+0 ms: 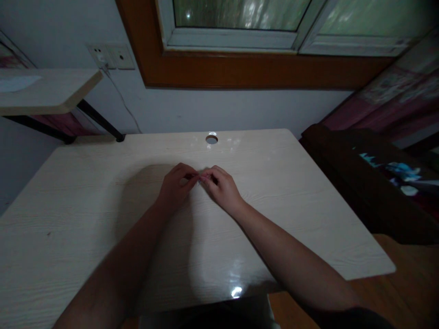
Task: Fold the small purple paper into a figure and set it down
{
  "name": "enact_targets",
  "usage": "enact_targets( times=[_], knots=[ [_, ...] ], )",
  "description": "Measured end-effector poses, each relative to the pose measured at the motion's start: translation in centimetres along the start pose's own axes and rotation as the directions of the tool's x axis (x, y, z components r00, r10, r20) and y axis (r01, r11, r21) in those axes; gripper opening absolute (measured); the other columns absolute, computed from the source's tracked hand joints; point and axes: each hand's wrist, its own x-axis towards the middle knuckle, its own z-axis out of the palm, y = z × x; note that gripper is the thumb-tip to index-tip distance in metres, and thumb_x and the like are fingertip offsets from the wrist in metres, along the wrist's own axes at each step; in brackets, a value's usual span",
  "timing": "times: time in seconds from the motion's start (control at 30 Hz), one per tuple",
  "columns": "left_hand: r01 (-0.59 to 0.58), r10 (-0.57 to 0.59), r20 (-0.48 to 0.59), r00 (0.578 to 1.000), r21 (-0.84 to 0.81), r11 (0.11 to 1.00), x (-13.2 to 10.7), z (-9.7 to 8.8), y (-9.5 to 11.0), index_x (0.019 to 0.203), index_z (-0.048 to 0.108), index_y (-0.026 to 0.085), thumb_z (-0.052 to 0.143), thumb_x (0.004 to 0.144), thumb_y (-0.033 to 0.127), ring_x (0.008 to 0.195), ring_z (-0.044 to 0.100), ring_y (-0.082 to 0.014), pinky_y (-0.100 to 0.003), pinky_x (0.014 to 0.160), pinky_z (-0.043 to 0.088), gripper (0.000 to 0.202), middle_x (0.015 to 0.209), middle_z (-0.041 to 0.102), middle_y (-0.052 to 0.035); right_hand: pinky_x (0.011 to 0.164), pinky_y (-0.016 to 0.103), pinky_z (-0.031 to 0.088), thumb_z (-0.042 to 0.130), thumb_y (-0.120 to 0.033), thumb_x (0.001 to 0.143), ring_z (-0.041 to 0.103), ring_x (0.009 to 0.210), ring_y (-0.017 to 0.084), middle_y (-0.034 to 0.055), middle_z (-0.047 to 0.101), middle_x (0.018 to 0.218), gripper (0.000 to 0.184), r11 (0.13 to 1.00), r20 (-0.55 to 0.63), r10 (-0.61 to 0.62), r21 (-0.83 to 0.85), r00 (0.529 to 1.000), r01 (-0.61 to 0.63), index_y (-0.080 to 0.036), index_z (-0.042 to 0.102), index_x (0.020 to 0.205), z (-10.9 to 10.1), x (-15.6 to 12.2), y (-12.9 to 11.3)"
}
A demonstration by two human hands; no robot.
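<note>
Over the middle of the pale wood-grain desk (274, 183), my left hand (176, 185) and my right hand (221, 185) meet at the fingertips. Thumb and fingers are pinched together on both hands. Between the fingertips shows a tiny shiny thing (199, 181), pale or clear. It is too small and too covered by the fingers to name. Whether both hands grip it or only one does, I cannot tell for certain.
A round cable hole (211, 139) lies near the desk's back edge. At the left stands a raised shelf (51, 98) on black legs. A white cord (121, 98) hangs from the wall socket (111, 56). Dark furniture (356, 178) with blue items flanks the right side.
</note>
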Motion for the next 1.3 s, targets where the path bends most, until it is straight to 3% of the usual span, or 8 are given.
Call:
enact_targets(
  times=[0.17,0.5,0.7,0.93,1.13,1.3],
  knots=[
    [-0.101,0.097,0.046,0.994,0.12,0.988,0.02,-0.25,-0.27,0.089,0.067,0.019,0.064,0.09,0.021,0.083,0.061,-0.0162,-0.03,0.079,0.051,0.004,0.088,0.065,-0.005,0.076,0.03,0.044,0.054,-0.023,0.096,0.056,0.083,0.018,0.0047,0.06,0.087,0.01,0.991,0.05,-0.07,-0.11,0.996,0.075,-0.02,0.063,0.093,-0.33,-0.07,-0.01],
    [-0.092,0.084,0.058,0.995,0.147,0.985,0.02,-0.39,-0.02,0.084,0.068,0.019,0.063,0.089,0.022,0.082,0.063,-0.017,-0.031,0.079,0.051,0.008,0.085,0.067,-0.0052,0.08,0.033,0.044,0.049,-0.02,0.096,0.056,0.089,0.021,0.0078,0.062,0.092,0.013,0.955,0.106,-0.131,-0.254,0.986,0.154,-0.02,0.063,0.096,-0.71,-0.11,-0.08],
    [-0.139,0.12,0.098,0.988,0.225,0.965,-0.11,-0.18,-0.69,0.091,0.068,0.02,0.061,0.092,0.024,0.089,0.063,-0.0189,-0.034,0.086,0.051,0.008,0.092,0.068,-0.0063,0.078,0.033,0.044,0.05,-0.02,0.096,0.056,0.086,0.021,0.0084,0.062,0.092,0.013,0.932,0.113,-0.138,-0.321,0.984,0.168,-0.019,0.062,0.095,-0.75,-0.13,-0.21],
    [-0.196,0.154,0.152,0.976,0.319,0.927,-0.24,-0.22,-0.61,0.089,0.065,0.018,0.058,0.094,0.024,0.087,0.06,-0.0194,-0.033,0.084,0.049,0.01,0.09,0.065,-0.0064,0.079,0.035,0.043,0.048,-0.019,0.096,0.055,0.088,0.023,0.01,0.063,0.093,0.015,0.876,0.174,-0.153,-0.433,0.973,0.215,-0.018,0.063,0.095,-0.69,-0.16,-0.29],
    [-0.182,0.125,0.174,0.977,0.37,0.911,-0.31,-0.28,-0.01,0.089,0.064,0.019,0.053,0.095,0.022,0.087,0.059,-0.0202,-0.034,0.083,0.048,0.012,0.089,0.065,-0.0063,0.077,0.035,0.042,0.049,-0.017,0.093,0.054,0.086,0.023,0.0096,0.062,0.092,0.014,0.866,0.165,-0.142,-0.457,0.976,0.204,-0.019,0.063,0.094,-0.59,-0.04,-0.16],
    [-0.111,0.072,0.116,0.991,0.378,0.919,-0.08,-0.64,-0.42,0.085,0.062,0.019,0.056,0.092,0.019,0.086,0.058,-0.0205,-0.034,0.082,0.048,0.01,0.088,0.063,-0.0061,0.076,0.033,0.042,0.051,-0.018,0.094,0.055,0.084,0.022,0.0079,0.061,0.09,0.011,0.888,0.116,-0.115,-0.434,0.987,0.155,-0.019,0.062,0.092,-0.9,0.09,0.31]
  ],
)
